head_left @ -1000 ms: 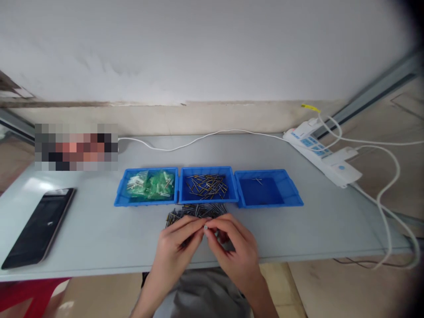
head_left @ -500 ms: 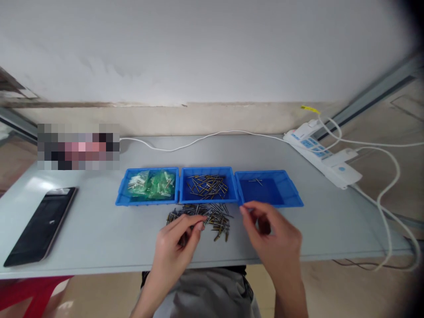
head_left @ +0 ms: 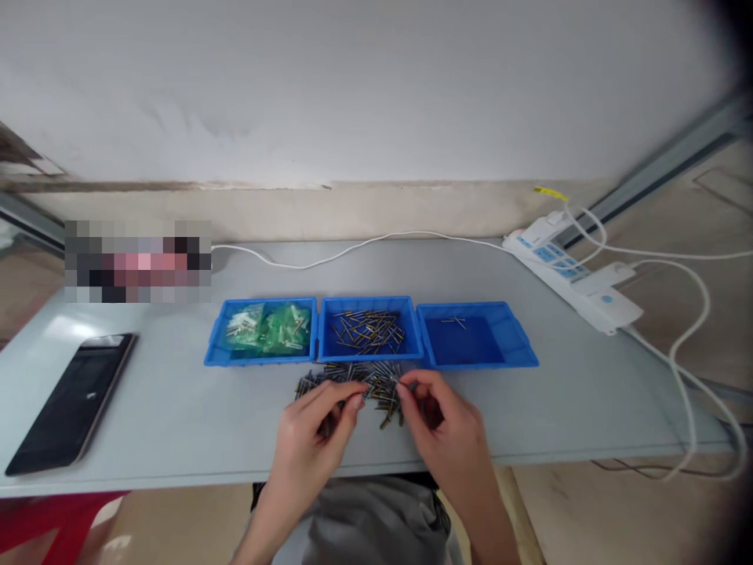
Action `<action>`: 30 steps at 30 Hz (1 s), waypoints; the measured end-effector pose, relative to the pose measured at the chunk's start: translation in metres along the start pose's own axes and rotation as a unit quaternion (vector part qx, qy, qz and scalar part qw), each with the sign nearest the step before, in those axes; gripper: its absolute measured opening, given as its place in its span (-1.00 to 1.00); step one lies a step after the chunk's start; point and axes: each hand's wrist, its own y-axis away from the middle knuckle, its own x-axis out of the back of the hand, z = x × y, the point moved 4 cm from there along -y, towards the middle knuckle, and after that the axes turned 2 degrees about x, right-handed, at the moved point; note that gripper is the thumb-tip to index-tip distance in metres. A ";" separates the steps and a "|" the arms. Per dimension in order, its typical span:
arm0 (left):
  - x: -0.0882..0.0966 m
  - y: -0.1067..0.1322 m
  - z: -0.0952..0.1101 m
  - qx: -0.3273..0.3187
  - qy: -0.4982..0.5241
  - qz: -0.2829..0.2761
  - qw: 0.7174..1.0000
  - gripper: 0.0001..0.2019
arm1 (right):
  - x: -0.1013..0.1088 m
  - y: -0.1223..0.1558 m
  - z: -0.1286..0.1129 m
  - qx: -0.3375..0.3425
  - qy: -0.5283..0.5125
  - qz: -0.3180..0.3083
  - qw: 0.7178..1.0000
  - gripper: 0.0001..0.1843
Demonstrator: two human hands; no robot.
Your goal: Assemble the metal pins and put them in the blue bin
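Both hands work at the loose pile of metal pins lying on the grey table near its front edge, just in front of the middle blue bin. The left hand has thumb and forefinger pinched together at the pile's front; what they hold is too small to tell. The right hand pinches at the pile's right side, fingertips touching pins. A left blue bin holds green bags; the right blue bin sits nearly bare.
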 end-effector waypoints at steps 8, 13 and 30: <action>0.005 -0.002 0.004 -0.029 0.027 0.033 0.999 -0.86 | -0.026 0.002 -0.031 0.025 -0.156 -0.038 0.987 -0.93; 0.006 -0.003 0.003 -0.017 0.034 0.039 0.999 -0.88 | -0.025 0.002 -0.030 0.053 -0.170 -0.063 0.982 -0.91; 0.003 -0.002 0.001 -0.033 0.050 0.032 0.998 -0.87 | -0.024 0.002 -0.028 0.067 -0.220 -0.018 0.973 -0.81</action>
